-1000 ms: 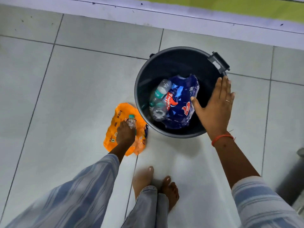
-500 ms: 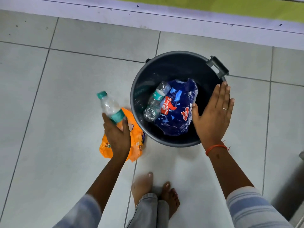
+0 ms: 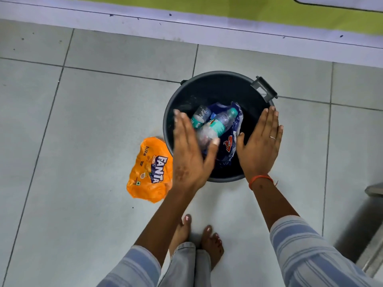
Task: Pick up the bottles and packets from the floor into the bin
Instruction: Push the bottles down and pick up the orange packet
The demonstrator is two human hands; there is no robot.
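Observation:
A dark round bin (image 3: 209, 79) stands on the tiled floor. Inside it lie a blue packet (image 3: 232, 141) and two clear plastic bottles with teal labels, one (image 3: 217, 126) on top of the packet and one (image 3: 200, 117) beside it. My left hand (image 3: 189, 154) hovers flat over the bin's left rim, fingers spread, holding nothing. My right hand (image 3: 260, 141) is flat and open over the bin's right rim. An orange Fanta packet (image 3: 150, 170) lies on the floor just left of the bin.
A pale skirting and green wall (image 3: 207, 19) run behind the bin. My bare feet (image 3: 199, 235) stand right below the bin. A grey metal object (image 3: 373, 224) shows at the right edge.
My left hand carried the bottle from above the orange packet to the bin and let it go; the bottle now lies inside on the blue packet. The right hand stayed over the rim.

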